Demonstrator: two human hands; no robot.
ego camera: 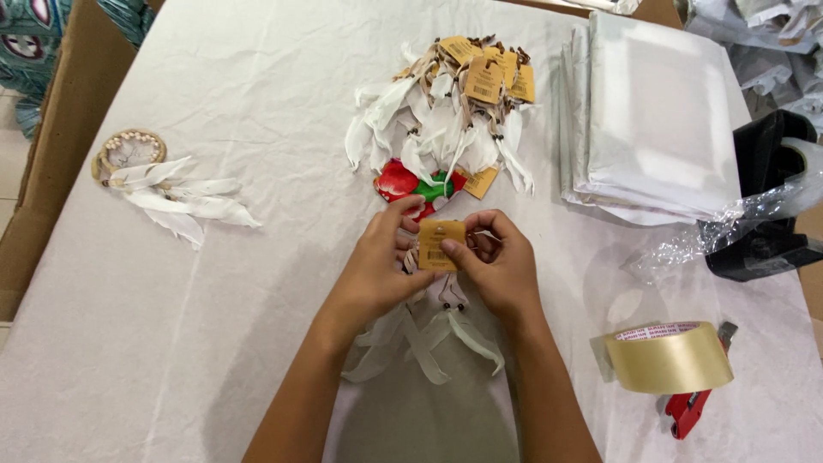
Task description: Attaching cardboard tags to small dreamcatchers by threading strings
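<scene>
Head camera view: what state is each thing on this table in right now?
Left hand: pinching the tag's left edge.
Right hand: pinching the tag's right edge.
Brown tag: held flat, facing up.
Feathered ornament in hand: lifted, feathers hanging loose.
Single dreamcatcher: lying flat, apart.
Pile of tagged dreamcatchers: heaped.
Stack of clear bags: neatly stacked.
Tape roll: in its dispenser, resting on the cloth.

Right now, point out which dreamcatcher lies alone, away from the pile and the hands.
The dreamcatcher at the table's left side: beaded hoop, white feathers fanned rightward, nothing touching it. The others sit heaped in the tagged pile.
</scene>
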